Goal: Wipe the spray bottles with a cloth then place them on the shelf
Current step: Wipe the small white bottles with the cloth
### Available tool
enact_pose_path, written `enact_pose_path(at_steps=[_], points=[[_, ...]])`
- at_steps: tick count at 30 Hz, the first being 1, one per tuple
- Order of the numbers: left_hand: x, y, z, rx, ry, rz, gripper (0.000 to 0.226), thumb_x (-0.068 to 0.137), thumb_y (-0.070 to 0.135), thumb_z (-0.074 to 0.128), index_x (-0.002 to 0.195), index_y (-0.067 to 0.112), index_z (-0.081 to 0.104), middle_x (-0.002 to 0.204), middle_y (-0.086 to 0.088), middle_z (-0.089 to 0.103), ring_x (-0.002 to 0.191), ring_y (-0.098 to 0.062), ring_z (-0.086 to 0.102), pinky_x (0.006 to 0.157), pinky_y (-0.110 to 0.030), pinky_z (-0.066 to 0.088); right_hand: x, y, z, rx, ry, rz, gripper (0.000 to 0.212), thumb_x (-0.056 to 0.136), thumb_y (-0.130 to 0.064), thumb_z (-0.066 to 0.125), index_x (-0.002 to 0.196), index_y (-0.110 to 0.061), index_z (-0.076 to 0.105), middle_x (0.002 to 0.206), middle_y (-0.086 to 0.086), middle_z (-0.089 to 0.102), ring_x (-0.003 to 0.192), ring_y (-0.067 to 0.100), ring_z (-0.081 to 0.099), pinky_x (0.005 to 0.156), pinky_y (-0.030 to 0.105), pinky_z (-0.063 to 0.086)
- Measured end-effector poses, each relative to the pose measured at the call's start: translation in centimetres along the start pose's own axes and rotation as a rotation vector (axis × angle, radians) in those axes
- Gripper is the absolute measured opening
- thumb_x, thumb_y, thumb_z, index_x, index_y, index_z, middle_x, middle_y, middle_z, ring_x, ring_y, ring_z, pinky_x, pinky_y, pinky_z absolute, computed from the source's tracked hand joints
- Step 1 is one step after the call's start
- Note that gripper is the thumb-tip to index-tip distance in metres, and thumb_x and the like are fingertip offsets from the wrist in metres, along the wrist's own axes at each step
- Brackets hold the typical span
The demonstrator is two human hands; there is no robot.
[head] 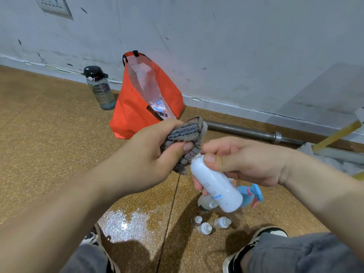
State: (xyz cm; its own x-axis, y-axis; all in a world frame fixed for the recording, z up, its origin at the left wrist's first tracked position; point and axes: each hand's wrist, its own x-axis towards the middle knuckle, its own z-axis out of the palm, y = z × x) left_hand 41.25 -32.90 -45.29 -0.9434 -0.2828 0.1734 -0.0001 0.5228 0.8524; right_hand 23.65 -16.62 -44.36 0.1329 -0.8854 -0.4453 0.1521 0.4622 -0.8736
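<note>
At far left we see a dark-capped water bottle [100, 87] standing on the speckled floor [49, 154] by the wall [236, 46], and just beside it an orange bag [134, 115] gaping open. Next comes the left hand [145, 152], its fingers and thumb curled round a bunched grey striped cloth [185, 134], which it holds against the top end of a white spray bottle [214, 186]. We find that bottle in the air above the floor, tilted with its base toward us, gripped near its top by the right hand [242, 160], thumb on the near side and fingers wrapped behind. Below, on the floor, we make out a wet patch [128, 217], three small bottles [204, 227] close together, and a blue trigger sprayer [252, 194] partly hidden behind the white bottle. Farther right a metal bar [242, 132] lies along the foot of the wall
</note>
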Motion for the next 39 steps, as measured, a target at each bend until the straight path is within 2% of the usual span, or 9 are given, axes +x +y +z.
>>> enact_pose_path(at_steps=[3, 7, 15, 19, 22, 27, 33, 36, 39], points=[[0.0, -0.3, 1.3, -0.146, 0.102, -0.206, 0.003, 0.103, 0.018, 0.062, 0.101, 0.020, 0.063, 0.076, -0.009, 0.070, 0.062, -0.024, 0.073, 0.050, -0.021, 0.048, 0.7, 0.4, 0.8, -0.446, 0.227, -0.102, 0.026, 0.100, -0.028, 0.062, 0.095, -0.002, 0.062, 0.082, 0.015, 0.064, 0.073, 0.016, 0.060, 0.062, 0.033, 0.045], [0.0, -1.2, 3.1, -0.035, 0.201, -0.438, 0.017, 0.102, 0.034, 0.062, 0.092, 0.019, 0.063, 0.066, -0.010, 0.070, 0.055, -0.028, 0.067, 0.049, -0.033, 0.044, 1.4, 1.5, 1.8, -1.108, 0.466, -0.185, 0.029, 0.097, -0.039, 0.064, 0.076, -0.028, 0.048, 0.064, -0.006, 0.050, 0.061, 0.011, 0.044, 0.060, 0.037, 0.037], [0.4, 0.6, 1.4, -0.274, 0.076, -0.044, 0.020, 0.096, 0.020, 0.059, 0.114, 0.011, 0.064, 0.086, 0.010, 0.072, 0.075, 0.004, 0.062, 0.068, -0.011, 0.048, -0.2, 0.1, -1.0, 0.169, -0.062, -0.013, 0.024, 0.095, -0.027, 0.057, 0.101, -0.010, 0.072, 0.102, 0.025, 0.072, 0.084, 0.032, 0.073, 0.083, 0.041, 0.061], [0.3, 0.7, 2.1, -0.185, 0.230, -0.059, 0.010, 0.102, 0.015, 0.057, 0.108, 0.017, 0.064, 0.081, 0.015, 0.070, 0.067, 0.005, 0.061, 0.061, -0.010, 0.046, 0.3, 0.6, -1.1, 0.290, -0.145, -0.025, 0.034, 0.093, -0.031, 0.061, 0.117, -0.007, 0.066, 0.102, 0.022, 0.069, 0.088, 0.035, 0.070, 0.093, 0.050, 0.055], [0.6, 0.1, 1.8, -0.409, 0.456, -0.308, 0.021, 0.109, 0.027, 0.051, 0.099, 0.019, 0.068, 0.078, -0.006, 0.068, 0.063, -0.021, 0.063, 0.049, -0.028, 0.049, 0.8, 0.8, -1.2, 0.341, -0.143, -0.072, 0.044, 0.096, -0.026, 0.056, 0.135, -0.006, 0.057, 0.106, 0.023, 0.064, 0.095, 0.038, 0.062, 0.099, 0.055, 0.049], [0.4, 0.8, 1.0, -0.571, 0.431, -0.431, 0.040, 0.110, 0.037, 0.043, 0.095, 0.011, 0.069, 0.082, -0.012, 0.074, 0.068, -0.027, 0.068, 0.052, -0.032, 0.053, 0.9, 0.6, -1.6, 0.330, -0.159, -0.124, 0.048, 0.098, -0.024, 0.055, 0.142, -0.005, 0.053, 0.110, 0.022, 0.063, 0.103, 0.038, 0.055, 0.106, 0.062, 0.039], [-0.3, 0.2, 1.8, -0.078, 0.299, -0.012, 0.025, 0.106, 0.029, 0.049, 0.124, 0.017, 0.062, 0.098, 0.000, 0.069, 0.088, -0.010, 0.063, 0.080, -0.022, 0.050, 1.1, 0.8, -1.5, 0.344, -0.188, -0.099, 0.038, 0.097, -0.028, 0.062, 0.128, -0.006, 0.056, 0.109, 0.023, 0.064, 0.101, 0.039, 0.059, 0.106, 0.060, 0.041], [0.1, 0.1, 1.2, 0.169, 0.241, 0.166, 0.043, 0.102, 0.015, 0.055, 0.146, 0.014, 0.052, 0.123, 0.007, 0.064, 0.111, 0.002, 0.059, 0.098, -0.013, 0.041, 1.1, 0.9, -1.4, 0.323, -0.181, -0.057, 0.030, 0.100, -0.028, 0.052, 0.117, -0.004, 0.059, 0.106, 0.023, 0.064, 0.098, 0.039, 0.060, 0.105, 0.061, 0.041], [0.4, -0.1, 0.4, 0.268, 0.081, 0.191, 0.035, 0.100, 0.010, 0.057, 0.135, 0.015, 0.059, 0.107, 0.009, 0.059, 0.098, 0.003, 0.057, 0.087, -0.011, 0.040, 0.8, 1.0, -1.3, 0.262, -0.161, -0.004, 0.027, 0.099, -0.029, 0.052, 0.107, -0.010, 0.070, 0.103, 0.022, 0.066, 0.095, 0.038, 0.061, 0.098, 0.054, 0.049]])
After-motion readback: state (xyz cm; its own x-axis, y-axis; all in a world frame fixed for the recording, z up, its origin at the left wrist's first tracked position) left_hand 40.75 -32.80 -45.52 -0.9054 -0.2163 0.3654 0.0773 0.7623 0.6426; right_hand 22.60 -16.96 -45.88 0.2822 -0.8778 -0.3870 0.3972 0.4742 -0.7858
